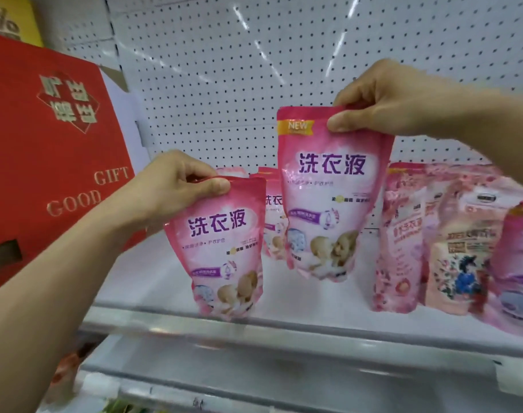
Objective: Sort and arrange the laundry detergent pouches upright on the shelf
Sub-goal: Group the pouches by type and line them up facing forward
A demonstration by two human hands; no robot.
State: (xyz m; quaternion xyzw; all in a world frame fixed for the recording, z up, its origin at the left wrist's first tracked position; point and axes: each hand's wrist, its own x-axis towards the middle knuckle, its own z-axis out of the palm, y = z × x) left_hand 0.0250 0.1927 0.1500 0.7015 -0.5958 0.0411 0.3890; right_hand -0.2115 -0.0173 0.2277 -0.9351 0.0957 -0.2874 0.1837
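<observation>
Shelf (328,305): white, pegboard back | centre rear: pink pouches (273,222) upright | right: floral pouches (450,242) upright, crowded together

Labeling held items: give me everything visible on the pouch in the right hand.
The pouch in the right hand is glossy pink flexible plastic with purple Chinese lettering, a gold "NEW" banner at its top left corner and a picture low on the front. It hangs upright, clear above the white shelf, higher than the matching pouch the left hand holds. The right hand pinches its top edge, thumb in front; nothing else plainly touches it.
</observation>
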